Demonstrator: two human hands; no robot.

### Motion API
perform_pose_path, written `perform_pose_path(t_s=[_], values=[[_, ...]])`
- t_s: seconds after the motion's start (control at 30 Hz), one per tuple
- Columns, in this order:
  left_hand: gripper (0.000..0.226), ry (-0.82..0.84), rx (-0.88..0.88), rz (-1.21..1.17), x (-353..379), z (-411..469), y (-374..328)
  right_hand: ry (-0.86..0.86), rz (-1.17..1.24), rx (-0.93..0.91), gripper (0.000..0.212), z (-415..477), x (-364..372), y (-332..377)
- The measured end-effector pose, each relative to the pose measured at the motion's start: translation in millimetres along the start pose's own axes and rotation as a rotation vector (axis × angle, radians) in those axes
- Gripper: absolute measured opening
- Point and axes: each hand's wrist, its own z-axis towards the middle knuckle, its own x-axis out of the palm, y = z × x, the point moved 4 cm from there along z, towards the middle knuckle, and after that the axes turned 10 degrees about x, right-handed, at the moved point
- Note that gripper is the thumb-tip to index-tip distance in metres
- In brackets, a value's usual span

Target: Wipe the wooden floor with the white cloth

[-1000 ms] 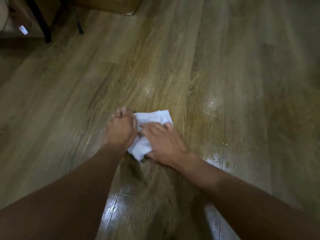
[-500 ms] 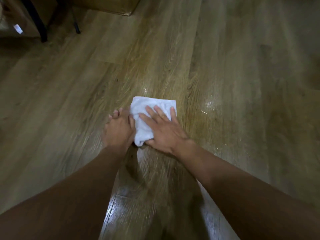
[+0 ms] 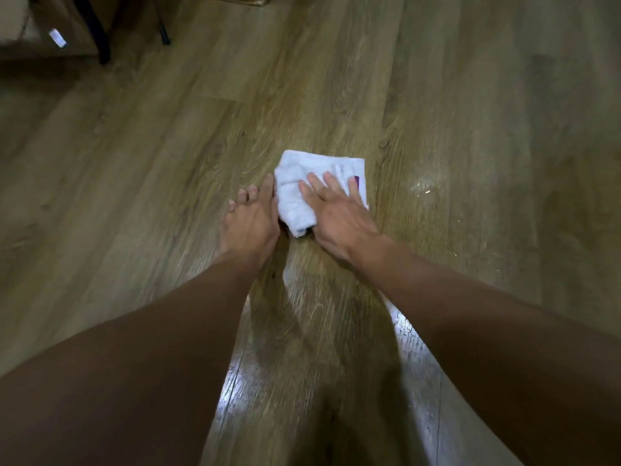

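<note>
Centre of view, on the wooden floor (image 3: 437, 112): one white cloth (image 3: 309, 166), folded to a thick pad, lying flat between the two hands.

Right hand (image 3: 339, 216): palm down on the pad, fingers straight and fanned, pressing it to the boards. A second ago these fingers were curled into a bunched cloth; since then they have flattened out and the pad has slid forward, away from the body.

Left hand (image 3: 250, 223): flat on bare boards just beside the pad, fingers straight and close together, forefinger touching the cloth's left edge. It holds nothing.

Reading of the change: a forward wiping stroke under way, not a regrip. A wet patch (image 3: 421, 190) glints to the right of the pad and looks not yet covered.

Orientation: long axis runs near to far, roughly along the grain. Broad straight edge at the far end; narrower rumpled corner points back toward the person. Purple tag (image 3: 356, 180) shows at the right edge.
</note>
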Motion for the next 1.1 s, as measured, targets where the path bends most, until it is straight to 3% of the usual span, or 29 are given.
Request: perform_pose_path(t_s=[0.13,0.23,0.37,0.47,0.57,0.67,0.73,0.83,0.9,1.03,1.1], values=[[0.043,-0.003,-0.052,-0.046,-8,-2,0,-0.094,0.007,-0.152,0.084,-68,17,20],[0.041,0.01,0.059,0.08,-2,-1,-2,-0.083,-0.034,-0.285,0.076,-76,13,12],[0.041,0.042,0.048,0.143,8,1,-1,-0.051,-0.03,-0.202,0.066,-20,-8,-2],[0.044,-0.009,0.022,0.101,6,3,-5,-0.013,0.056,-0.156,0.075,-10,0,0],[0.047,0.008,0.074,0.158,5,1,-2,-0.096,0.045,-0.235,0.077,-32,14,7],[0.048,0.072,0.075,0.185,8,-2,4,0.023,0.168,-0.295,0.066,-11,6,-13],[0.05,0.109,0.05,0.186,11,-1,-5,0.026,0.189,-0.202,0.061,17,-3,-34],[0.047,0.106,-0.013,0.182,12,0,-19,-0.12,0.209,0.047,0.059,33,-5,-33],[0.047,0.098,-0.042,0.167,12,1,-21,-0.188,0.215,0.113,0.057,16,5,-18],[0.05,0.016,-0.052,0.115,6,1,-11,-0.086,0.311,-0.16,0.057,-9,7,-26],[0.052,0.008,-0.038,0.135,6,-2,-8,-0.064,0.375,-0.074,0.047,15,-1,-54]])
